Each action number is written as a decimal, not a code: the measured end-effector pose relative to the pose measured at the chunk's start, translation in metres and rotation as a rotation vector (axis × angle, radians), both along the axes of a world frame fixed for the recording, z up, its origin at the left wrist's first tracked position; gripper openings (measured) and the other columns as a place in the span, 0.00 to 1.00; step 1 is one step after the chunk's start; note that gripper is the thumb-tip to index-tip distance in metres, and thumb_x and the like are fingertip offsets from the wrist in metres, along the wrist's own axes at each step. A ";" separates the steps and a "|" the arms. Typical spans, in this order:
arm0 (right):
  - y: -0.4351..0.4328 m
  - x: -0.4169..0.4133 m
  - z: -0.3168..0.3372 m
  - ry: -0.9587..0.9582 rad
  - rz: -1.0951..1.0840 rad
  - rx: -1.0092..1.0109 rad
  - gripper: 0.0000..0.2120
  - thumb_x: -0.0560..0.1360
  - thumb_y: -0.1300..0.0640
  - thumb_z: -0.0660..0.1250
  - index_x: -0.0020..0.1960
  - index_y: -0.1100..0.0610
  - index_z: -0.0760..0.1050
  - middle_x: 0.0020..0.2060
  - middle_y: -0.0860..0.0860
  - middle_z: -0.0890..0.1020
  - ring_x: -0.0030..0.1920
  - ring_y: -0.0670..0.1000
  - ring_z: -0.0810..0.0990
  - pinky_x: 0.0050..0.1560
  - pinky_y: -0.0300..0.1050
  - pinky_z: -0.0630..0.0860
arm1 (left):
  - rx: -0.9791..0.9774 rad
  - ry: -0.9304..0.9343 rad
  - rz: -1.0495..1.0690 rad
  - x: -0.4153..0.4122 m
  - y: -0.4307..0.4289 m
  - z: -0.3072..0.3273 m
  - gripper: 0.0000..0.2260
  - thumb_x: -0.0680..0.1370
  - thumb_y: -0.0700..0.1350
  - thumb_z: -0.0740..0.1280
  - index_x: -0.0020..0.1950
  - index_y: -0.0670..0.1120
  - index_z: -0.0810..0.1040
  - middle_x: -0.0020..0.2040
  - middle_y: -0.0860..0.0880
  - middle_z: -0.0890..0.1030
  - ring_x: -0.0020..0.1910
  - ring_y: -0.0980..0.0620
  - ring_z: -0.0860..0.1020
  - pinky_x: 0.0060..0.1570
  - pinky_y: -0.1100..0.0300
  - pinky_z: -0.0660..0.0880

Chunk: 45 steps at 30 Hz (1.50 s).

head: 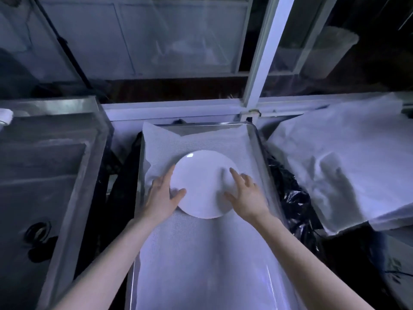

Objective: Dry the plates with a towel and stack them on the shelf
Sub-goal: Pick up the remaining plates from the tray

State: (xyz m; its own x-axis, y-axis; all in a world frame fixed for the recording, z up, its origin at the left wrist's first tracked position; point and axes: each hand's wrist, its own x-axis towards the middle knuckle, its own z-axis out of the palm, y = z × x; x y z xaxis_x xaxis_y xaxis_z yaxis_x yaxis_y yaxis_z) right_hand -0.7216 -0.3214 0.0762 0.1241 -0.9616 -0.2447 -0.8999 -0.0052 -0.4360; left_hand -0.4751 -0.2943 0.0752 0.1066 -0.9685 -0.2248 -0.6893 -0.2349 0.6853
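Note:
A round white plate [201, 182] lies flat on the white cloth liner [201, 253] of a metal tray [257, 139] in the middle of the view. My left hand [162, 195] is at the plate's left rim, thumb on top of the rim and fingers stretched along the edge. My right hand [245, 193] is over the plate's right side with fingers spread and relaxed; whether it touches the plate I cannot tell. A white towel [348, 157] lies spread out to the right of the tray. No other plate shows.
A steel sink [44, 166] with a drain sits to the left. Black plastic sheeting [290, 198] fills the gap between the tray and the towel. A white post [263, 59] and glass-fronted shelving [156, 36] stand behind the tray. The light is dim.

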 end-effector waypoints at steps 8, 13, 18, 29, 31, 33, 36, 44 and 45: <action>-0.037 0.003 -0.030 -0.284 -0.123 0.049 0.37 0.76 0.43 0.66 0.76 0.34 0.48 0.54 0.54 0.68 0.58 0.61 0.72 0.63 0.50 0.68 | 0.064 0.032 0.087 0.000 -0.031 -0.034 0.35 0.77 0.55 0.69 0.78 0.66 0.54 0.73 0.50 0.69 0.70 0.49 0.69 0.64 0.51 0.70; -0.045 0.000 -0.040 -0.463 -0.139 0.064 0.39 0.73 0.46 0.70 0.71 0.26 0.49 0.55 0.52 0.66 0.60 0.54 0.69 0.57 0.40 0.63 | 0.054 0.284 0.242 -0.017 -0.035 -0.045 0.35 0.78 0.42 0.71 0.78 0.64 0.59 0.69 0.59 0.67 0.56 0.79 0.67 0.46 0.82 0.65; -0.041 -0.002 -0.049 -0.578 -0.167 0.039 0.39 0.71 0.49 0.73 0.75 0.33 0.56 0.63 0.52 0.66 0.58 0.44 0.64 0.62 0.33 0.61 | 0.034 0.364 0.313 -0.022 -0.036 -0.034 0.35 0.76 0.38 0.72 0.76 0.62 0.62 0.64 0.66 0.69 0.53 0.79 0.70 0.46 0.82 0.66; 0.016 -0.007 -0.015 -0.703 -0.284 -0.090 0.36 0.70 0.52 0.76 0.70 0.33 0.62 0.58 0.51 0.68 0.55 0.24 0.65 0.54 0.16 0.59 | 0.215 0.590 0.279 -0.017 0.011 0.004 0.29 0.62 0.49 0.76 0.64 0.57 0.76 0.52 0.58 0.86 0.49 0.60 0.84 0.40 0.63 0.78; 0.035 -0.005 -0.004 -0.709 -0.313 -0.098 0.34 0.69 0.49 0.74 0.67 0.30 0.62 0.58 0.51 0.69 0.55 0.23 0.64 0.55 0.19 0.60 | 0.227 0.617 0.222 -0.017 0.023 0.010 0.26 0.64 0.48 0.77 0.61 0.57 0.76 0.48 0.62 0.85 0.46 0.63 0.83 0.36 0.67 0.77; 0.060 -0.001 0.006 -0.721 -0.356 -0.105 0.33 0.69 0.49 0.74 0.68 0.31 0.63 0.60 0.51 0.69 0.56 0.24 0.62 0.58 0.24 0.61 | 0.221 0.623 0.169 -0.013 0.036 0.014 0.24 0.69 0.44 0.80 0.60 0.58 0.76 0.49 0.64 0.85 0.48 0.63 0.83 0.39 0.68 0.76; 0.103 0.003 0.020 -0.723 -0.464 -0.172 0.33 0.72 0.52 0.75 0.70 0.34 0.64 0.61 0.49 0.69 0.57 0.25 0.63 0.60 0.32 0.64 | 0.193 0.639 0.074 -0.009 0.056 0.023 0.24 0.73 0.43 0.77 0.65 0.60 0.75 0.55 0.60 0.84 0.54 0.60 0.82 0.46 0.63 0.76; 0.256 0.023 0.063 -0.680 -0.840 -0.362 0.33 0.66 0.44 0.72 0.69 0.36 0.66 0.62 0.41 0.71 0.67 0.47 0.67 0.69 0.56 0.68 | 0.184 0.774 -0.293 -0.025 0.120 0.052 0.29 0.74 0.35 0.74 0.65 0.63 0.74 0.57 0.60 0.83 0.56 0.59 0.82 0.50 0.58 0.78; 0.278 0.024 0.069 -0.663 -0.883 -0.402 0.33 0.66 0.44 0.71 0.70 0.38 0.66 0.61 0.39 0.71 0.66 0.49 0.68 0.69 0.57 0.67 | 0.206 0.785 -0.351 -0.032 0.131 0.056 0.29 0.74 0.35 0.74 0.66 0.61 0.74 0.57 0.59 0.84 0.55 0.57 0.82 0.49 0.58 0.79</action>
State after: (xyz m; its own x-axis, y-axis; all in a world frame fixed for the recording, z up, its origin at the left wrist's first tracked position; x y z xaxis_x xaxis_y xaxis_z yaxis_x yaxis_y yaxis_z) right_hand -0.6976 -0.0431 0.1449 -0.6356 -0.7709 -0.0419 -0.2577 0.2630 -0.9298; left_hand -0.5073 -0.1631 0.1308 -0.4478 -0.8484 -0.2821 -0.0931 -0.2696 0.9585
